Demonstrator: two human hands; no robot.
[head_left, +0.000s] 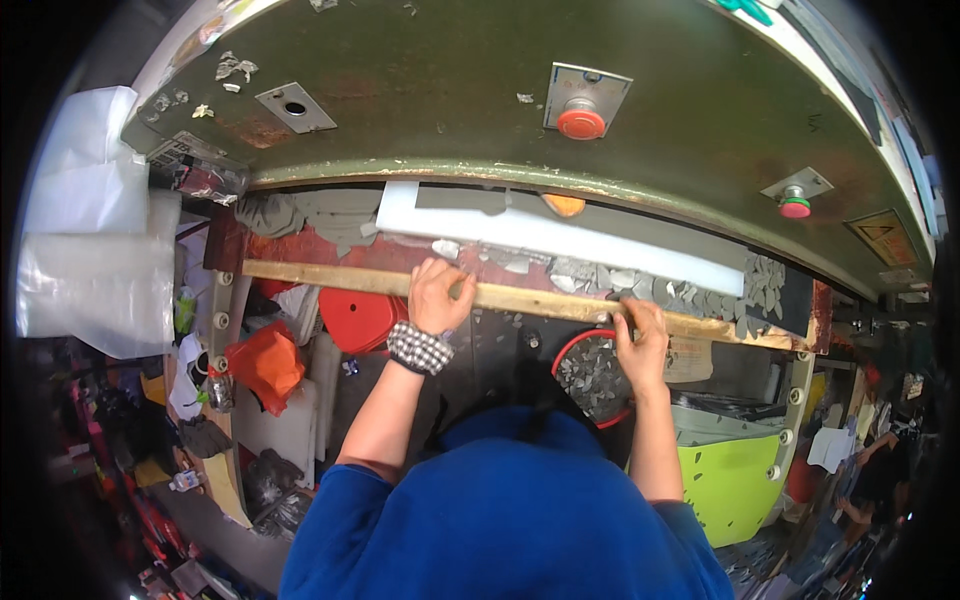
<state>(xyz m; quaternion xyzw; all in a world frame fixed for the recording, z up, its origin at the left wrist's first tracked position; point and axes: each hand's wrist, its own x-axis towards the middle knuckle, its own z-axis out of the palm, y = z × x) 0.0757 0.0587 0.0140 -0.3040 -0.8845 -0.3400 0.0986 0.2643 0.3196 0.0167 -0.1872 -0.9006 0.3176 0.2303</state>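
Left hand (436,293): arm stretched forward, a checked band at the wrist; fingers curled together over the wooden rail (520,298) along the worktop's front edge, thumb on its near side.
Right hand (642,335): palm down at the rail's right part, fingers together, tips among grey offcuts (690,296); whether they pinch one, I cannot tell.
White board (560,234): long, lying behind the rail under the green machine head (480,90).
Red-rimmed bucket (590,375): below the rail, just beside the right wrist, holding grey scraps.
Red buttons (581,122): two on grey plates on the machine head.
Yellow warning label (884,236): on the machine head's right edge.
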